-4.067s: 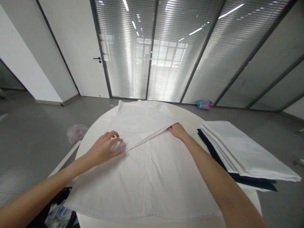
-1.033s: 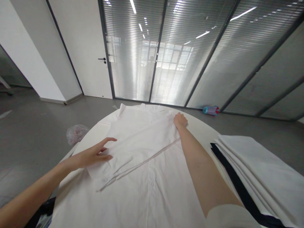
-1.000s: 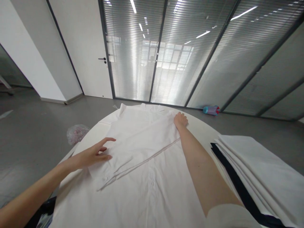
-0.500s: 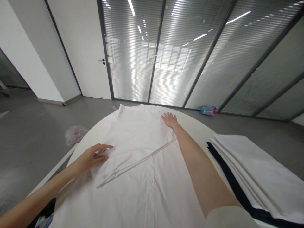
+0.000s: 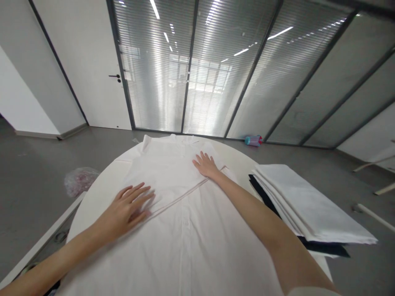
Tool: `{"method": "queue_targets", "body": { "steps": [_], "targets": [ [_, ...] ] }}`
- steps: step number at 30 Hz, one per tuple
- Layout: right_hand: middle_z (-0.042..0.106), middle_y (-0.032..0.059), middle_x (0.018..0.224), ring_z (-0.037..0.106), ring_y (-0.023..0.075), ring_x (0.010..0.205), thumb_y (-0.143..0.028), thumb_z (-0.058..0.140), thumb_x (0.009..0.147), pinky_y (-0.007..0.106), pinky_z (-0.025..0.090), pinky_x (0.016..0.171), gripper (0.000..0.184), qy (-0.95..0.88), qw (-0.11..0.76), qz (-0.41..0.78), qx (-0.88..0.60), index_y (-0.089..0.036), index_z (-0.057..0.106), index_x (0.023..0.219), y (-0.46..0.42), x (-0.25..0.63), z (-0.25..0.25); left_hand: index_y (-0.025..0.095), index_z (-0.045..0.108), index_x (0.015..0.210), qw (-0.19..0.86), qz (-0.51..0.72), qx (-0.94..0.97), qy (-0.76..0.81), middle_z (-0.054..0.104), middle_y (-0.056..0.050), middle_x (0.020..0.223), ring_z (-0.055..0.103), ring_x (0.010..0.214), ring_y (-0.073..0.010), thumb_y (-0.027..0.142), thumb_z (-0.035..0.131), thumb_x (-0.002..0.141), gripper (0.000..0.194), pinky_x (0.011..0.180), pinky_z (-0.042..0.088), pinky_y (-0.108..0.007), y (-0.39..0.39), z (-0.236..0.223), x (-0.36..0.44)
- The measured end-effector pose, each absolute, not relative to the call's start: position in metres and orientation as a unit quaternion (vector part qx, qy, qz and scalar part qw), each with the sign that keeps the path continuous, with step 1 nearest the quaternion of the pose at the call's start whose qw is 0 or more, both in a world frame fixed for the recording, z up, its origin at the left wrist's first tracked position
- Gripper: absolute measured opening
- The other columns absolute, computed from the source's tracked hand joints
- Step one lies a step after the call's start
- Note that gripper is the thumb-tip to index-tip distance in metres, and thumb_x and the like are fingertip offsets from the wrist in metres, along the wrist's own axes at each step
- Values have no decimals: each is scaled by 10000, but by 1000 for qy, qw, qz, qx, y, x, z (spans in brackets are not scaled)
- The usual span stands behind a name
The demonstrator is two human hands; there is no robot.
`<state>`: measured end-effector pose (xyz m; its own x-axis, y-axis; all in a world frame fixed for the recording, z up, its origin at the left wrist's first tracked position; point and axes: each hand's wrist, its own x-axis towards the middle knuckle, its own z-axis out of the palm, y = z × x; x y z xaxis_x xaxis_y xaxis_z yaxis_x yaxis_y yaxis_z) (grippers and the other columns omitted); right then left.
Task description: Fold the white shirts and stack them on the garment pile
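A white button-up shirt (image 5: pixel 197 246) lies spread over the round white table, its collar at the far edge. One sleeve is folded slantwise across the shirt's front. My left hand (image 5: pixel 126 209) rests at the left side of the shirt, fingers spread, over the lower end of the folded sleeve and covering the cuff. Farther up and to the right, my right hand (image 5: pixel 206 165) lies flat on the cloth just above the sleeve's edge, fingers apart. Neither hand grips the fabric.
Folded white and dark cloths (image 5: pixel 308 201) are stacked at the table's right. The white table (image 5: pixel 98 189) has a curved edge. On the floor are a clear plastic bag (image 5: pixel 80 181) and a blue-and-red bundle (image 5: pixel 253 141). Glass partitions and a door (image 5: pixel 83 61) stand behind.
My right hand has slid left and slightly nearer over the shirt. My left hand has moved right onto the folded sleeve, its fingers spreading. The view has turned to the right.
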<state>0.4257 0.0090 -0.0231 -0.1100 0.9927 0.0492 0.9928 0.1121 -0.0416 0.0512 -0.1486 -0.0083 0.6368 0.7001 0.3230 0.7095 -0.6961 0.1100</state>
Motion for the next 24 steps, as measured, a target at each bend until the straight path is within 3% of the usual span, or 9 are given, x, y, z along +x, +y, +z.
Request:
{"method": "queue_targets", "body": {
  "steps": [3,6,9,13,16,21,24],
  "targets": [
    [114,96,1644,96,316,1498,-687,104,953,545,62,1183,772,-720,16,6,-693,-233,265,1556,-5,442,-21,378,308,1520,9,-100,-920,-378,326,-22,1580,300,1452,-320,549,440,965,595,1144,295,-536,-151,-18,55],
    [94,103,1645,86,306,1501,-701,107,943,555,65,1181,798,-670,-2,54,-741,-220,206,1572,-12,474,-17,394,194,1546,17,-78,-919,-386,225,-6,1611,241,1471,-332,570,418,966,646,1158,261,-548,-155,-25,51],
    [101,121,1641,106,290,1500,-689,102,947,554,80,1181,811,-634,-10,82,-769,-185,171,1578,-14,497,-12,404,165,1547,28,-84,-917,-388,211,5,1612,240,1470,-335,581,415,963,659,1160,255,-546,-163,-27,49],
    [160,162,1625,140,345,1484,-669,125,954,576,108,1168,821,-624,8,20,-781,-121,285,1543,4,487,-5,405,170,1544,33,-103,-918,-382,224,18,1607,262,1465,-326,582,418,963,656,1171,245,-524,-174,-26,50],
    [103,114,1643,94,327,1495,-649,109,964,545,105,1179,777,-670,32,-19,-741,-167,262,1555,28,467,-6,402,167,1546,29,-100,-918,-383,220,18,1609,258,1467,-321,581,415,965,656,1174,245,-518,-180,-23,51],
    [100,63,1649,88,293,1502,-665,123,958,570,84,1176,731,-687,-4,28,-726,-272,226,1565,63,466,-17,404,127,1551,9,-69,-916,-395,165,11,1621,213,1481,-325,569,396,976,656,1173,241,-548,-184,-14,53],
    [91,53,1649,112,279,1501,-657,101,959,564,104,1179,730,-670,-5,51,-741,-272,193,1572,75,483,-20,406,118,1552,1,-63,-914,-400,141,8,1626,187,1488,-325,561,388,981,650,1177,231,-558,-185,-13,54]
  ]
}}
